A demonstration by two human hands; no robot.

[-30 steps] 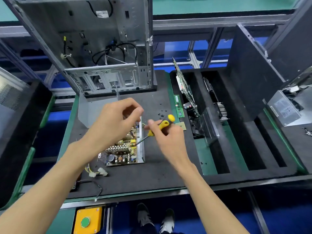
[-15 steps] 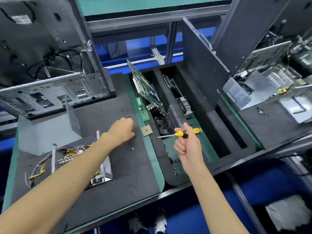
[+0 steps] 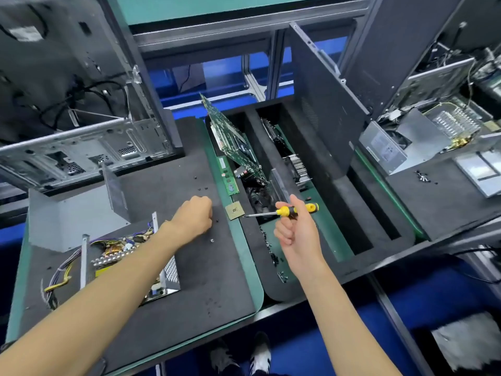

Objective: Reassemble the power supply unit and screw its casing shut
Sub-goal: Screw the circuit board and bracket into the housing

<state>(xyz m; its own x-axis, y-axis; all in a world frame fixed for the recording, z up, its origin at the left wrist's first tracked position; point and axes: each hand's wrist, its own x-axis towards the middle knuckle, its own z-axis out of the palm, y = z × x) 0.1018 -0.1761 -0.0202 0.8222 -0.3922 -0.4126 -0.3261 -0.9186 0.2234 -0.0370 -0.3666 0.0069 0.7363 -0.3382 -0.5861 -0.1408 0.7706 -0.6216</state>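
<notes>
A black foam mat covers the worktop, with slotted trays at its right edge. The open PSU lies near the mat's left edge, partly hidden by the forearm. Left hand rests curled by loose screws; what its grip holds cannot be told. Right hand grips a screwdriver.

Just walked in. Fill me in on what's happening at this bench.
A person is partway through reassembling an opened power supply unit, its circuit board and coloured wires exposed, on the black foam mat. The right hand grips a yellow-and-black screwdriver, held in the air over the black foam tray. The left hand, fingers curled, rests on the mat among small loose black screws. The grey metal cover lies apart, not yet fitted.
</notes>
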